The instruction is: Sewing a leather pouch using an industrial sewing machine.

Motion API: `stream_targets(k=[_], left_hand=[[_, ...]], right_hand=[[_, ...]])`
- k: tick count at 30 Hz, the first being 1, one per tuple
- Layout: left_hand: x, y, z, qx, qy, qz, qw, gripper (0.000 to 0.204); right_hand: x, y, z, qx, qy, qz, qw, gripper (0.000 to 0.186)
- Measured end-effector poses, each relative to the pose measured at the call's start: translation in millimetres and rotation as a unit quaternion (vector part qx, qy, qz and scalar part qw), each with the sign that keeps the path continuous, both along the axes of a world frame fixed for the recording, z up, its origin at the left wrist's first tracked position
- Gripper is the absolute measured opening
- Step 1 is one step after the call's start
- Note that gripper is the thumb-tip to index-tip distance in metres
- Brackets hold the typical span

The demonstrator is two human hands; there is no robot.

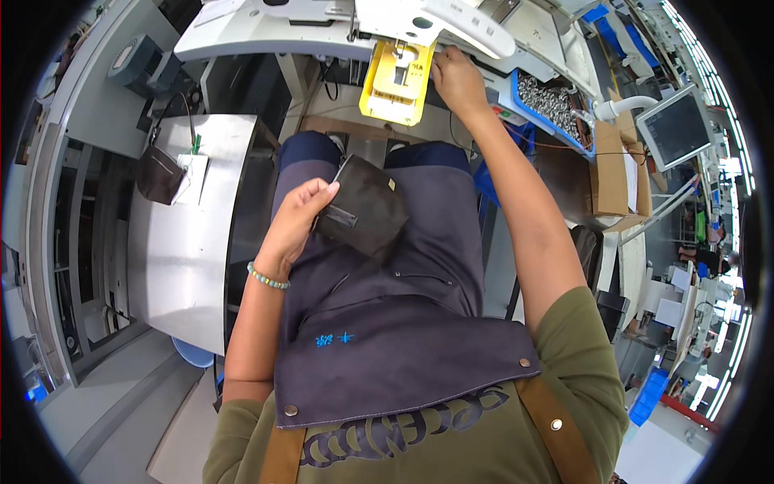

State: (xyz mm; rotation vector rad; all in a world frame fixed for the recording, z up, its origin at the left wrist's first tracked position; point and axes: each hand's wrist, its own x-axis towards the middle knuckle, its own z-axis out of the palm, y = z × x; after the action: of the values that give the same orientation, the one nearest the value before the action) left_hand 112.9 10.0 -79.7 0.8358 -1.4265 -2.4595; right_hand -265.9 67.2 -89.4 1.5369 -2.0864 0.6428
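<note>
Head view: the left hand (294, 222) has its fingers clasped on a dark leather pouch (364, 206) over the lap, at 3 o'clock of the hand; it looks light and pliable, best gripped by its edge. The right hand (456, 81) presses curled fingers against the yellow jig (393, 89).

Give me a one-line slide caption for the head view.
Seated person holds a dark leather pouch in the left hand while the right hand touches a yellow fixture on the machine.

Dark pouch (367, 206) on lap; yellow jig (397, 81) upright
</note>
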Motion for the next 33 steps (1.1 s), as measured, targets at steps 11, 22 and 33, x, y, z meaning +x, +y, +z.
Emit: stream_targets(k=[11,22,33], left_hand=[[-26.6,10.7,-3.7,-0.037,0.000,0.022,0.999,0.025],[-43.4,20.1,7.1,-0.025,0.002,0.026,0.999,0.026],[-35.9,8.2,5.2,0.029,0.019,-0.017,0.999,0.039]], right_hand=[[171.2,129.4,47.3,0.052,-0.529,0.113,0.840,0.020],[220.8,147.8,53.1,-0.014,-0.363,0.093,0.927,0.038],[225.5,142.6,54.1,0.019,-0.238,0.030,0.971,0.042]])
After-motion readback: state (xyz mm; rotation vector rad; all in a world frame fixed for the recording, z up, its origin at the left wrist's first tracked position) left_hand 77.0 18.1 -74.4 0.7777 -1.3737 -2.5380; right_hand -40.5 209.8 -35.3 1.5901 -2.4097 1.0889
